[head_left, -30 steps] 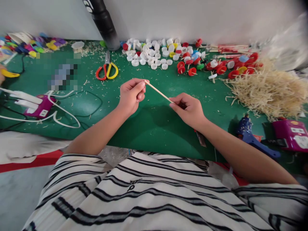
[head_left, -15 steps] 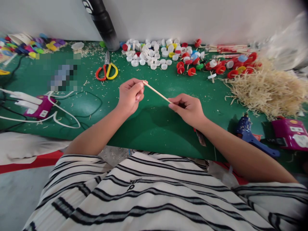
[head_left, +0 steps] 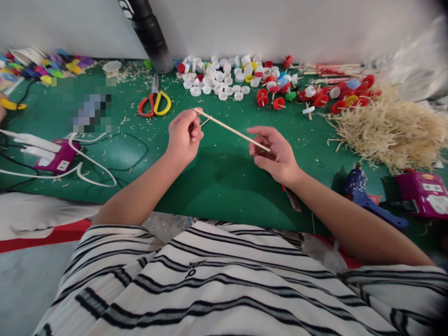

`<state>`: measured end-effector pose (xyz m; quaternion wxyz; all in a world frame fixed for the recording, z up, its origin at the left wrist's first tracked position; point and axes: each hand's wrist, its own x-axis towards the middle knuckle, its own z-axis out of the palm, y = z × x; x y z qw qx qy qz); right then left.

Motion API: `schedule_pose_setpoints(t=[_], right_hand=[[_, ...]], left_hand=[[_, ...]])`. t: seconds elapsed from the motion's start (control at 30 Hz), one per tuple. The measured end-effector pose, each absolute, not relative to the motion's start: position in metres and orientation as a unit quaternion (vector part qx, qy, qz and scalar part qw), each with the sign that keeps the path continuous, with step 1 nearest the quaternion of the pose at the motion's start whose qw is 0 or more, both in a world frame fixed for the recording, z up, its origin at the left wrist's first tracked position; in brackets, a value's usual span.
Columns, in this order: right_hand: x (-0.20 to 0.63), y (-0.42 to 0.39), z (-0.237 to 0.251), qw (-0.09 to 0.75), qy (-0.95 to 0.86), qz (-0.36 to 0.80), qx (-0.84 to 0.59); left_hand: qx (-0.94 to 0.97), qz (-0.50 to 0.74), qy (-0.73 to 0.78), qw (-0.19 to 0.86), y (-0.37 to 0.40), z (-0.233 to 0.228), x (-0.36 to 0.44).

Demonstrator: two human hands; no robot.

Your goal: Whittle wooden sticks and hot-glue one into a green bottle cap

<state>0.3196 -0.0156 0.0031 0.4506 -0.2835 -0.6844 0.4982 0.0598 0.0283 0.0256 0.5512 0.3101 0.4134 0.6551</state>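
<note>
A thin pale wooden stick slants between my hands above the green tabletop. My left hand pinches its upper left end between thumb and fingertips. A short thin sliver pokes out beside those fingers; whether it is held too is unclear. Around the stick's lower right end, my right hand is open, thumb and fingers apart. That end lies in front of the palm, and any light contact cannot be made out.
Scissors lie beyond my left hand, near a black bottle. Bottle caps spread along the wall. Wood shavings, a blue glue gun and a purple power box are at right. Another person's hand shows at the left edge.
My right hand has let go its pinch and spread its fingers, baring more of the stick. My left hand has shifted slightly left with the stick. Another person's hand has appeared at far left.
</note>
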Motion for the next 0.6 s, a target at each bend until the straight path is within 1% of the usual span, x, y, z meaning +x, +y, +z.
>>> schedule_pose_setpoints(t=[0.2,0.37,0.6], right_hand=[[0.316,-0.013,0.000,0.471,-0.671,0.495,-0.286],[0.313,-0.011,0.000,0.459,-0.645,0.523,-0.317],[0.312,-0.012,0.000,0.455,-0.645,0.508,-0.345]], left_hand=[[0.310,0.650,0.417,0.554,0.027,0.027,0.061],[0.332,0.649,0.420,0.541,0.029,0.023,0.060],[0.396,0.641,0.419,0.507,0.032,0.016,0.056]])
